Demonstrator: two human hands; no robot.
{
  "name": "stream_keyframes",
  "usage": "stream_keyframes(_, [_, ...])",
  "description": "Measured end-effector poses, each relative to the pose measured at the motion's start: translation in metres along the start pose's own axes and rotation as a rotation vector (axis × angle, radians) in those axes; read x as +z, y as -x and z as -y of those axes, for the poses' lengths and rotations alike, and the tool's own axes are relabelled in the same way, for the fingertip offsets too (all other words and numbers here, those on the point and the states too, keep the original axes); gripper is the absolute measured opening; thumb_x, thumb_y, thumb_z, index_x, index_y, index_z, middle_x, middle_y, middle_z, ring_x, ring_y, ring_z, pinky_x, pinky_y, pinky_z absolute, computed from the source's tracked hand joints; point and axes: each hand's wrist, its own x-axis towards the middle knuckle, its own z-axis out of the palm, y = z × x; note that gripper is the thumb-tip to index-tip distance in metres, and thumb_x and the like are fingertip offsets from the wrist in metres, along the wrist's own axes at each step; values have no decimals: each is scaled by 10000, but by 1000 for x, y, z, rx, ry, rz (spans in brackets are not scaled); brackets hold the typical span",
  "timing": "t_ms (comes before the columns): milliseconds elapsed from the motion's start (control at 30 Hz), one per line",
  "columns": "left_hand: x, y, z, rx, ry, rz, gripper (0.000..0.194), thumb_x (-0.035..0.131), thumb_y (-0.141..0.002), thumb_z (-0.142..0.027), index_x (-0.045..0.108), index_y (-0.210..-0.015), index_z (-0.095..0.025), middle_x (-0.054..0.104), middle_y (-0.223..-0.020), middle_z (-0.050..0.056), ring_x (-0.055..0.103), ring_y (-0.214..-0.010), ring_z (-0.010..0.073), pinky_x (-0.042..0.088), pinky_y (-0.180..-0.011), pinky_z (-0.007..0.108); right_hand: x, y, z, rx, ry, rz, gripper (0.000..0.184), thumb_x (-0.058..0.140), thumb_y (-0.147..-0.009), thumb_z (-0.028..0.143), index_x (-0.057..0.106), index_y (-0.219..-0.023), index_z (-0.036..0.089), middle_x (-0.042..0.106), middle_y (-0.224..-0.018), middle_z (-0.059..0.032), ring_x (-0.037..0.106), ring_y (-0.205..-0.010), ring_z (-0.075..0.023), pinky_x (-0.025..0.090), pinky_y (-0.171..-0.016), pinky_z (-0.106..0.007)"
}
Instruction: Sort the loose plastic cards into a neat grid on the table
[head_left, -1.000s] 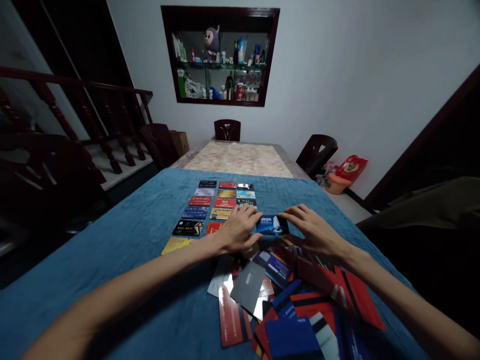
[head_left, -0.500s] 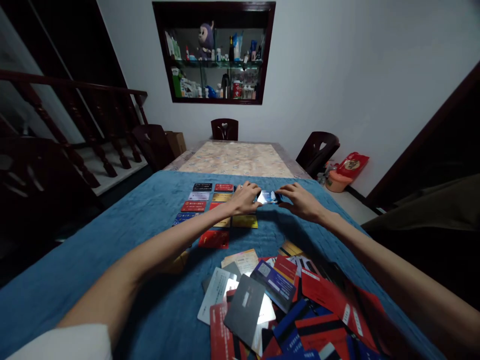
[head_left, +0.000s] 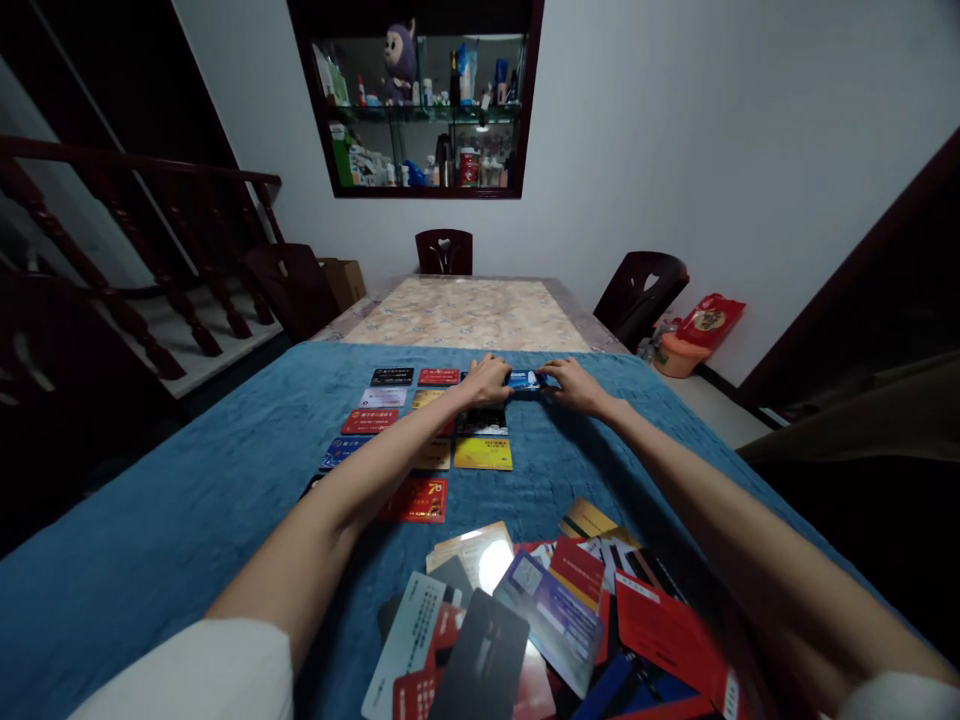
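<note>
A blue card (head_left: 526, 380) is pinched by its two short ends at the far side of the blue cloth (head_left: 225, 430). My left hand (head_left: 487, 380) grips its left end, and my right hand (head_left: 570, 384) has the right end. Left of it, several cards lie face up in rows, among them a black card (head_left: 393, 376), a red card (head_left: 439, 376) and a yellow card (head_left: 483, 453). My left forearm covers part of these rows. Close to me is a loose heap of cards, with a dark grey card (head_left: 484, 655) and a purple card (head_left: 551, 615) on top.
Beyond the cloth the patterned tabletop (head_left: 465, 310) continues to a chair (head_left: 444, 252). Other chairs stand at the left and at the right (head_left: 641, 295). An orange bucket (head_left: 679, 355) with a red bag sits on the floor at right. A shelf niche (head_left: 427, 105) is in the wall.
Both hands have moved the blue card away from me and slightly left, lower towards the cloth. The view has shifted a little, and more of the laid-out cards shows.
</note>
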Motion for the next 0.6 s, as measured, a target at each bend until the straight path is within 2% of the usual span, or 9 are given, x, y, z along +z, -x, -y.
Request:
stream_keyframes(233, [15, -22, 9, -38, 5, 45, 303, 590, -825, -276, 666, -1082, -134, 649, -1163, 127, 463, -1198, 307, 424, -979, 439, 18, -16, -13, 69, -34, 59, 415, 646, -818, 212, 666, -1230, 173, 662, -1257, -117, 571, -1139, -257, 400, -967, -323])
stream_keyframes(600, [13, -31, 12, -69, 18, 90, 314, 578, -788, -216, 688, -1071, -135, 665, -1108, 112, 456, -1216, 321, 402, -1013, 476, 23, -25, -15, 73, -101, 77, 373, 622, -846, 222, 675, -1213, 179, 674, -1250, -112, 595, -1164, -266, 387, -1035, -372])
